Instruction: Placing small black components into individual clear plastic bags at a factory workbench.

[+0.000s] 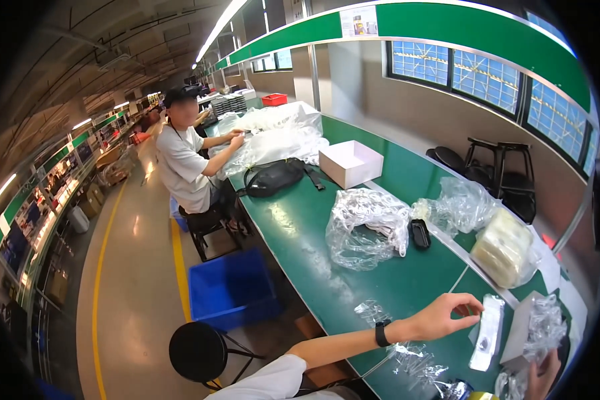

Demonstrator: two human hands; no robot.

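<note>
My left hand (pixel 447 317), with a black watch (pixel 382 333) at the wrist, hovers over the green bench at the lower right. Its fingers are curved, with a gap between thumb and fingers. Right beside the fingertips lies a long white item in a clear sleeve (pixel 488 333); whether they touch it I cannot make out. My right hand (pixel 544 377) is at the lower right, against a white box (pixel 517 328) filled with crumpled clear plastic bags (pixel 545 327). Its fingertips are partly hidden there, so any grip is unclear.
Clear plastic scraps (pixel 417 362), a bag of white pieces (pixel 369 227), a black tray (pixel 420 234) and a wrapped stack (pixel 503 248) lie on the bench (pixel 293 227). A seated co-worker (pixel 183 153) handles something farther up. A blue bin (pixel 230 287) and stool (pixel 202 350) stand left.
</note>
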